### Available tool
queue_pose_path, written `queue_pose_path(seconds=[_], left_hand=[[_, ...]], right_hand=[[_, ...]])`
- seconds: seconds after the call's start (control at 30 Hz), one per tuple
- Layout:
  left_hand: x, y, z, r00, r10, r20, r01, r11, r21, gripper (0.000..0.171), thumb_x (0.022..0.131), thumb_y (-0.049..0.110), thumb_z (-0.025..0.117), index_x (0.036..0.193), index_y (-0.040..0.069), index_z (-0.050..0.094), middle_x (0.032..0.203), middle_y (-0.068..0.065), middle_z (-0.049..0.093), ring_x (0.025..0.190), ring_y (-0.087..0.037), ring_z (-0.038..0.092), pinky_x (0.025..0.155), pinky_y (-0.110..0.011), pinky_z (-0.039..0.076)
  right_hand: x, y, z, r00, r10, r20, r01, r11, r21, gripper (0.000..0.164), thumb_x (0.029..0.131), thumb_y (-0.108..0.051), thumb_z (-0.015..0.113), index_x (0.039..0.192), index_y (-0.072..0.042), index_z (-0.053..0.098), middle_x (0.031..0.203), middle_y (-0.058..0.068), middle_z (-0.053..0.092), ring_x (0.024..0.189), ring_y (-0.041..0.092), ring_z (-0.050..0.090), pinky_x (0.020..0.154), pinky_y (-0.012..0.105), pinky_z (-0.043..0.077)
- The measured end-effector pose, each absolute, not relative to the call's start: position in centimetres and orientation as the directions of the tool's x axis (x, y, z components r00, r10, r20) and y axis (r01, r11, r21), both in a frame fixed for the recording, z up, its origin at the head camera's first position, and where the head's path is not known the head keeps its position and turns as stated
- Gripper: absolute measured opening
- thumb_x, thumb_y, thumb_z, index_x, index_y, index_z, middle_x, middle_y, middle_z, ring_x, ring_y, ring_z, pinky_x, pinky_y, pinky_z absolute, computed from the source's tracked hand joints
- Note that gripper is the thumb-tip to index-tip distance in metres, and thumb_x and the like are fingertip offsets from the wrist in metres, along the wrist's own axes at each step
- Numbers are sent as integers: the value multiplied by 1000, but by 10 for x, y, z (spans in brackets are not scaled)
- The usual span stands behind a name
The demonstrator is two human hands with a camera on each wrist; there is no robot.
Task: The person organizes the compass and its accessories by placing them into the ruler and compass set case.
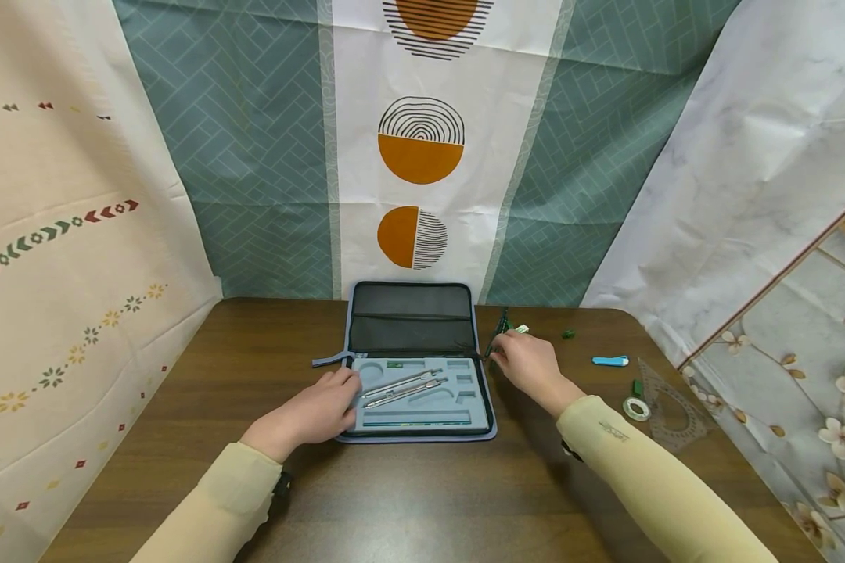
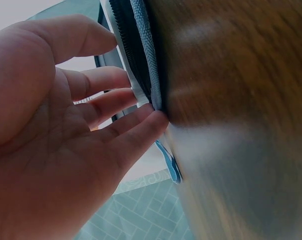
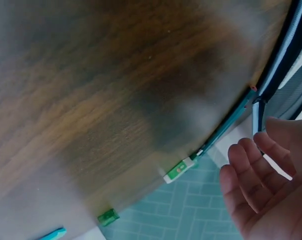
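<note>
A zippered case lies spread out, its mesh-lined lid folded to the back. Its pale blue tray holds two silver compasses, a small green piece and a thin green pencil. My left hand rests at the case's left edge, fingertips along the zipper border with the fingers loosely bent. My right hand is by the right edge, near the hinge, with nothing between its relaxed fingers. Just beyond its fingers are dark green pencils.
Behind the right hand lies a green-and-white eraser. Farther right are a small green sharpener, a blue cutter, a tape roll, a green block and a clear set square. A fabric strap sticks out left.
</note>
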State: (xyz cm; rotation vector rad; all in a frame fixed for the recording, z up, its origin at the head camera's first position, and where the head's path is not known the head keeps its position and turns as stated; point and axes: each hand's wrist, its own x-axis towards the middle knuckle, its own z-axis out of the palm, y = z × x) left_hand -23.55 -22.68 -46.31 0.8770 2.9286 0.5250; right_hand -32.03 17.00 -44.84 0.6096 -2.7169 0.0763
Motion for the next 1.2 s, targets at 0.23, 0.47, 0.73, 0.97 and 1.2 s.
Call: queue_pose_path(seconds=[0.23,0.47,0.73,0.97,1.2], left_hand=[[-227,-222,-446,-843,537,29,517,795,317,33,103,8,67,134,-5,62,130,-18,58,116,-35,55,99,-52,53],[-226,-220,-443,-850,527,3,501,805,318,33,104,7,67,135,-4,61,131,-17,58,117,-34,55,100,-52,52],[-227,-221,-445,-853,522,-1,494,806,325,37,104,7,66,138,-7,60,137,-21,57,126,-38,55,106,-55,51],[-228,-221,-446,-852,523,7,497,805,323,35,103,6,66,136,-5,61,134,-18,58,121,-35,55,102,-52,52],[-227,-221,-447,-856,518,7,492,810,318,34,103,6,67,135,-5,62,135,-19,58,122,-36,55,104,-53,52]], right_hand=[[-329,170,-453,-879,-359,313,-364,930,47,11,98,-22,86,100,-13,79,95,8,74,79,30,75,62,50,61],[-336,169,-455,-904,-319,283,-321,946,42,11,101,-22,82,100,-11,78,90,9,70,76,30,73,63,52,61],[-343,166,-454,-945,-281,167,-279,960,32,13,104,-24,78,103,-11,75,88,7,69,74,29,71,65,51,61],[-348,165,-455,-958,-254,136,-254,967,12,13,105,-24,74,103,-12,72,87,6,73,75,30,72,65,52,60],[-349,166,-458,-952,-270,145,-272,962,8,9,105,-20,72,101,-12,70,85,6,72,74,31,72,64,54,60]])
